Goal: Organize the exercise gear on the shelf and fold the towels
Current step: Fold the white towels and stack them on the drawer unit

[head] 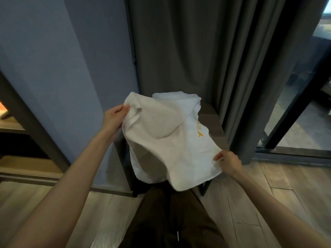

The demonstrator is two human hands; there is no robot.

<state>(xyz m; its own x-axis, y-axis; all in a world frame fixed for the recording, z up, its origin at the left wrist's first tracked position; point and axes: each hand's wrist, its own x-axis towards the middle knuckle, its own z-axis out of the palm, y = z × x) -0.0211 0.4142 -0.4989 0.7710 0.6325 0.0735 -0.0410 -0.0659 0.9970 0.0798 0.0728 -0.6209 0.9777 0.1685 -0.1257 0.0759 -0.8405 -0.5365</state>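
Far left: a dark-framed shelf unit (pixel 21 129) w/ wooden boards, set against the blue wall (pixel 62 59). What sits on it is too cut off to tell.

Your left hand (pixel 114 119) is up in front of that wall, fingers and thumb curled round the top-left corner of the white towel (pixel 161 151). The towel is off the surface, hanging slack between both hands, creased and sagging in the middle, its lower edge drooping over your dark trousers (pixel 170 212). There's yellow stitching (pixel 199 130) near its right edge; can't read it.

Behind the towel, a whiter bunch of cloth (pixel 179 97) lies on the small dark table (pixel 213 126). Can't tell if it's a 2nd towel or part of the same one.

Your right hand (pixel 228 161) is lower and nearer you, pinching the towel's bottom-right edge btw thumb and fingers.

Grey curtain (pixel 197 51) hangs behind the table. Right of it, a dark-framed glass door (pixel 295 113). Wood-look floor (pixel 259 203) underfoot.
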